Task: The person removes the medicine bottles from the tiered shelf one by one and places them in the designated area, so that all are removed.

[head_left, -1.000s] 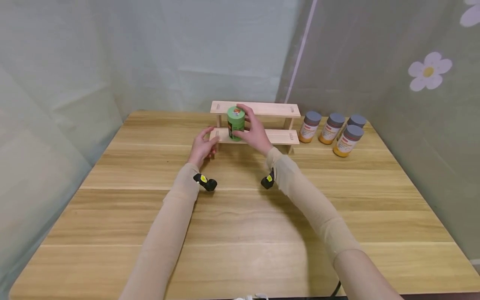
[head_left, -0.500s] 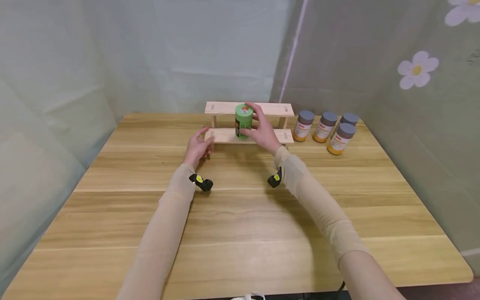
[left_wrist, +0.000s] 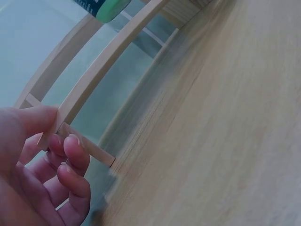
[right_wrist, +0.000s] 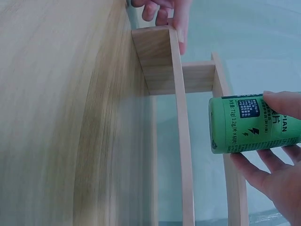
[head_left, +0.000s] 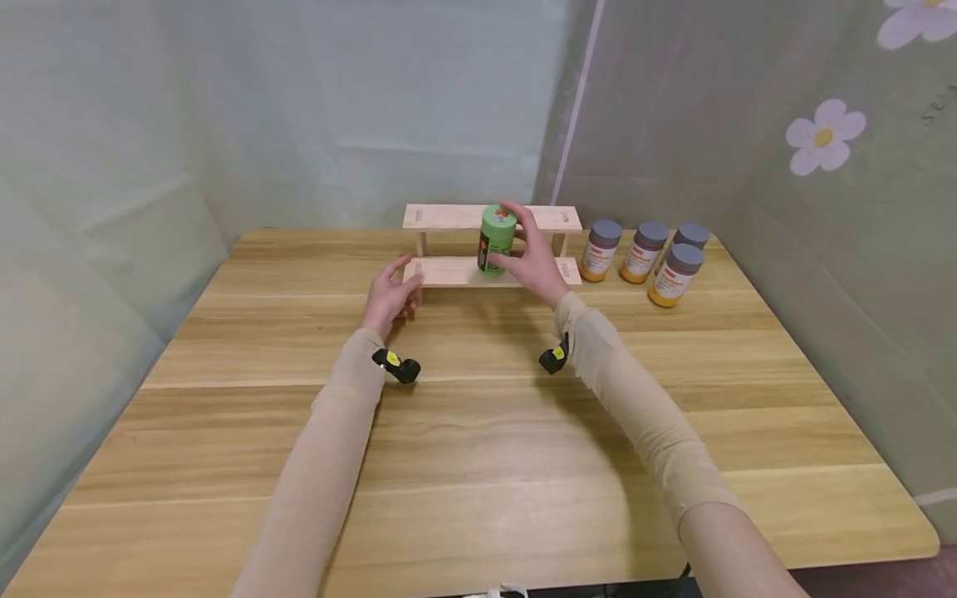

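Observation:
My right hand (head_left: pixel 535 264) grips a green jar (head_left: pixel 497 239) with a matching green lid, thumb on the near side and fingers round the far side. In the right wrist view the base of the jar (right_wrist: pixel 249 123) hangs a little above the lower board of a two-step wooden rack (head_left: pixel 456 272). My left hand (head_left: pixel 390 297) pinches the left end of that lower board. The left wrist view shows the thumb on top of the board (left_wrist: pixel 101 70) and curled fingers beneath it.
Several jars with grey lids, white labels and orange bases stand right of the rack, one grey-lidded jar (head_left: pixel 676 275) nearest me. The wooden table (head_left: pixel 478 432) meets a pale cloth backdrop (head_left: pixel 359 108) behind the rack and a flowered one at the right.
The green jar and my right hand have moved right along the rack, toward its middle. My left hand keeps its grip on the board's end. The head view has shifted slightly.

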A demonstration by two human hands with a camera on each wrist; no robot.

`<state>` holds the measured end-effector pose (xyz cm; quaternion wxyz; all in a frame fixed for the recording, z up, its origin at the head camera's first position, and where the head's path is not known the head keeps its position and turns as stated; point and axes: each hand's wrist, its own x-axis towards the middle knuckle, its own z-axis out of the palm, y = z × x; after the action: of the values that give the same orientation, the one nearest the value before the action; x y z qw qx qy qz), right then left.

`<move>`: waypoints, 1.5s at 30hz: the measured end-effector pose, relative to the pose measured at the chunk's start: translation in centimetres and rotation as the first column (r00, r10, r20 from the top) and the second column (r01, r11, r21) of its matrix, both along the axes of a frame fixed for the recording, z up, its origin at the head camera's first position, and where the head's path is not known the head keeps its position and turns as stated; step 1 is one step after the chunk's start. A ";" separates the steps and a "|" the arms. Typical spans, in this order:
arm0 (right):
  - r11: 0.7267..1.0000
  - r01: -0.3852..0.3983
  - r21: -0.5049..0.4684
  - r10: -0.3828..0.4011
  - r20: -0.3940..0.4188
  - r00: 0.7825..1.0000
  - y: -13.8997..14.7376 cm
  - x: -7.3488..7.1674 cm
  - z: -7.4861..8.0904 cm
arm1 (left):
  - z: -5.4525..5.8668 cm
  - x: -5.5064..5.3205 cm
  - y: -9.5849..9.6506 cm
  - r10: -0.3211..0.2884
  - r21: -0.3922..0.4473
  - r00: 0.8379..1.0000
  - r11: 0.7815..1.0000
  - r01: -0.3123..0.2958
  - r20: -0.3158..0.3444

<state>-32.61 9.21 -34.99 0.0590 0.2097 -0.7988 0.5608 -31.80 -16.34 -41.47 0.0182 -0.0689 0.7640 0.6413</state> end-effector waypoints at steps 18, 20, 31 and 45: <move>0.995 0.095 0.027 -0.094 -0.062 0.994 3.6 -0.6 -0.2 | 0.3 -0.3 -0.1 -0.018 0.019 1.000 1.000 0.018 0.012; 0.993 0.117 0.025 -0.115 -0.068 0.991 4.0 -0.6 -0.3 | 0.3 -0.3 -0.1 -0.019 0.026 1.000 0.999 0.019 0.008; 0.976 0.217 0.025 -0.213 -0.111 0.971 6.6 0.1 -0.4 | 0.1 -0.2 -0.4 -0.040 0.073 0.999 0.997 0.037 0.033; 0.957 0.290 0.001 -0.289 -0.082 0.954 10.1 0.7 -0.3 | 0.1 -0.5 -0.8 -0.025 0.043 0.998 0.999 0.023 0.056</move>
<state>-31.93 19.28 -35.29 0.1715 0.1132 -0.8214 0.5321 -32.32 -17.09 -41.40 0.0489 -0.0775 0.7502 0.6548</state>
